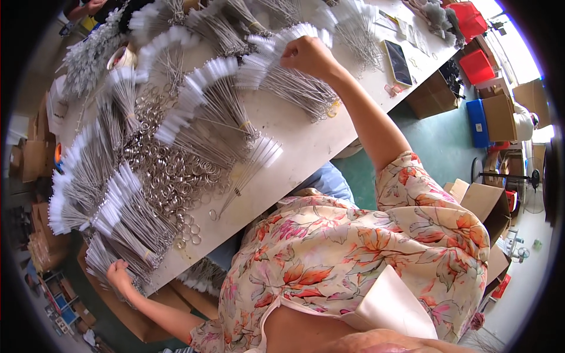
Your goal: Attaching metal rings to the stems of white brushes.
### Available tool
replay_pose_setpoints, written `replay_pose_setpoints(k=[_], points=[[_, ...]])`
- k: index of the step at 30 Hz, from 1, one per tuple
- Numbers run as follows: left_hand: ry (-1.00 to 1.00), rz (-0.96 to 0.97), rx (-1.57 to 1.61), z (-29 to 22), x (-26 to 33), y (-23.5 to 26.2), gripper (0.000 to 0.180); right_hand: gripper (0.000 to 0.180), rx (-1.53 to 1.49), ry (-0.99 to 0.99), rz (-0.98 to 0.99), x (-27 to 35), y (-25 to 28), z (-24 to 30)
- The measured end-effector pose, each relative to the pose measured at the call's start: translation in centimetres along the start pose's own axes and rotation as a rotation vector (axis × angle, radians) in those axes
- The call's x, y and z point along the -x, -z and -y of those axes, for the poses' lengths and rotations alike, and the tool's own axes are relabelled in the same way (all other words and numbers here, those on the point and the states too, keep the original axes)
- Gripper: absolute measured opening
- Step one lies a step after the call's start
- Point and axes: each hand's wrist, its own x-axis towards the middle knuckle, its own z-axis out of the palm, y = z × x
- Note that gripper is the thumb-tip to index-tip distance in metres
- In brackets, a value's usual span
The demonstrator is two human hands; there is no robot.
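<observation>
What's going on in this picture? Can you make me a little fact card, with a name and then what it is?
Left hand: touching a brush bundle at the table's near-left corner
Right hand: curled, by the white ends of another brush bundle; can't see if it holds anything
Middle pile: silvery metal rings
Table: pale, mostly covered with brush bundles
Right of right hand: dark-screened device
Floor: green

A fanned bundle of white-tipped wire brushes [291, 89] lies beyond and right of the metal rings [176, 167]; another bundle [103, 255] lies to their near left.
</observation>
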Motion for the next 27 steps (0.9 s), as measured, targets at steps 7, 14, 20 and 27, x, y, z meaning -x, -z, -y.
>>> replay_pose_setpoints(k=[7,14,20,27], points=[[-0.448,-0.589,0.241,-2.1,0.0,0.8,0.027,0.026,-0.564,-0.095,-0.519,-5.1,7.6,-8.6],[-0.635,-0.408,0.152,-9.8,4.5,-1.2,0.027,0.028,0.126,-0.28,-0.288,-6.9,3.5,-17.2],[-0.265,0.117,0.863,-15.6,8.8,-4.0,0.032,0.028,0.093,-0.323,-0.285,-5.5,4.7,-19.4],[-0.468,0.325,1.007,-21.8,15.4,-7.0,0.028,0.024,-0.771,0.138,-0.425,-1.5,7.3,2.3]])
